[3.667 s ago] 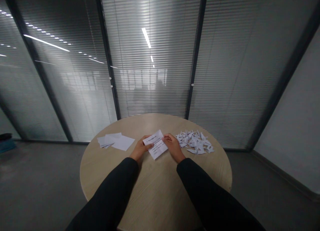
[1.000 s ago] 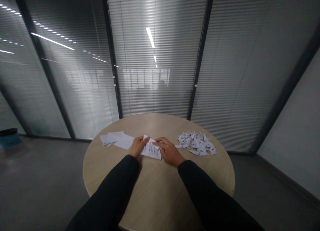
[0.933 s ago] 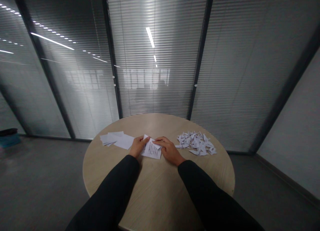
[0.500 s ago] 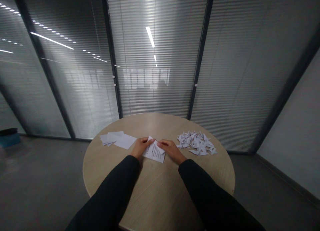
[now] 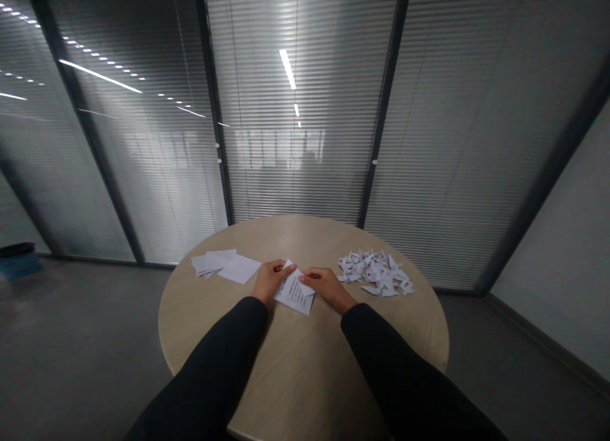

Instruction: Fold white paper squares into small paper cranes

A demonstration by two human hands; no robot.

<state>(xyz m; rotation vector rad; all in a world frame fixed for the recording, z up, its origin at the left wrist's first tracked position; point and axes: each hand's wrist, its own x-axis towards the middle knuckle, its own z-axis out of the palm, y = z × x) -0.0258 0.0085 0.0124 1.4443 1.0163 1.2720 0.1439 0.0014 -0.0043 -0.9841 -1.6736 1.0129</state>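
A small white sheet with printed lines (image 5: 294, 293) lies on the round wooden table (image 5: 305, 365), its top corners folded inward to a point. My left hand (image 5: 269, 280) pinches the sheet's left side, index finger stretched along the folded edge. On the sheet's right side my right hand (image 5: 325, 284) presses down with bent fingers on the folded right flap. Both arms wear dark sleeves.
A loose stack of white sheets (image 5: 223, 265) lies left of my hands. A heap of several small folded paper pieces (image 5: 375, 274) lies to the right. Glass partitions with blinds (image 5: 295, 110) stand behind the table, grey floor around it.
The sheet was held up flat between both hands, then laid on the table. Its top corners have been folded in, and both hands have drawn together at the top point.
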